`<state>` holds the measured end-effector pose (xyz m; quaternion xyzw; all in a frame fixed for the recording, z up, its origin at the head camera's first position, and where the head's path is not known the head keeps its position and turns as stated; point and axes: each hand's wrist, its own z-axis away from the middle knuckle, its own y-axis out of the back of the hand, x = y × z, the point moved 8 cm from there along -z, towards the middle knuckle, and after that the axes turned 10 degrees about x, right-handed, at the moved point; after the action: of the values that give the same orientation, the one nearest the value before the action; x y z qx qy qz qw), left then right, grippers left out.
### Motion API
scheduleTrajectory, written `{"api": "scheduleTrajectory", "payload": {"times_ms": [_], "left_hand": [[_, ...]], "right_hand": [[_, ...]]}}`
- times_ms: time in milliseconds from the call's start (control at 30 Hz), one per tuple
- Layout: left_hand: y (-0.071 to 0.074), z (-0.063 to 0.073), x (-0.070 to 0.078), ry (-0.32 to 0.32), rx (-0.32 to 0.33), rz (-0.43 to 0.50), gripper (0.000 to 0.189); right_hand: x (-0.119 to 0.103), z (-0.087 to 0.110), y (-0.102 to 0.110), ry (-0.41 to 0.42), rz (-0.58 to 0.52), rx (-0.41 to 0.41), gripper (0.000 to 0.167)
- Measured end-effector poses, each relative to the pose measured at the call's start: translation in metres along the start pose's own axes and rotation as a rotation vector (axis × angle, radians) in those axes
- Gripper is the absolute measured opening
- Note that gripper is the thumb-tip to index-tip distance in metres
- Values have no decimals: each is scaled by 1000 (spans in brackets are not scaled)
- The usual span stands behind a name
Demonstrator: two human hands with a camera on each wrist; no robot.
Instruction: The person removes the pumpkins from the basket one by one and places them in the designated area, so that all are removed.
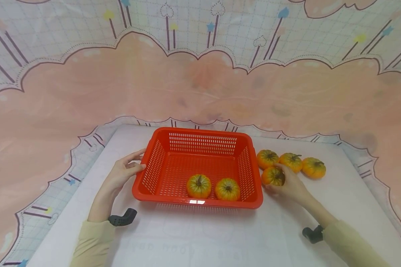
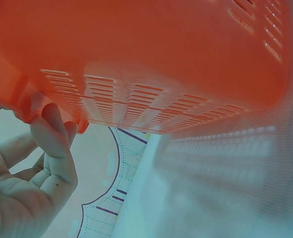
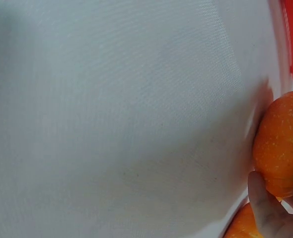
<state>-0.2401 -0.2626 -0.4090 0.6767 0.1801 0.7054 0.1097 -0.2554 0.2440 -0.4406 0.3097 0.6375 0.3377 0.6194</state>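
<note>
Head: right hand [image 1: 292, 185] has fingers curled round a pumpkin [image 1: 270, 178] just outside the basket's right wall, right half of tabletop [image 1: 194, 230]; left hand [image 1: 120, 174] pinches the red basket's [image 1: 173, 199] left rim. Two pumpkins [image 1: 198, 186] inside, along near wall; three more [image 1: 289, 161] toward tabletop's far right corner.

Left wrist: fingers at rim; steady pull-free hold advisable.

Right wrist: fingertip low on pumpkin's side; best kept clear of neighbours.

White table [image 1: 200, 237], red slotted basket [image 1: 200, 163] on it, orange pumpkins [image 1: 314, 168] beside.
</note>
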Motion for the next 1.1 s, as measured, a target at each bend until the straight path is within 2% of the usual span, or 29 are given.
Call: {"api": "scheduleTrajectory", "payload": {"times_ms": [467,700,1100], "left_hand": [[0,0,1,0,0,-9,64],[0,-1,0,0,-5,2,62],[0,0,0,-3,-4,-5,63]], "right_hand": [[-1,2,5,-5,18,14,85],[-1,3,8,-35,22,0,87],[-12,-2,22,37,-27,51,80]]}}
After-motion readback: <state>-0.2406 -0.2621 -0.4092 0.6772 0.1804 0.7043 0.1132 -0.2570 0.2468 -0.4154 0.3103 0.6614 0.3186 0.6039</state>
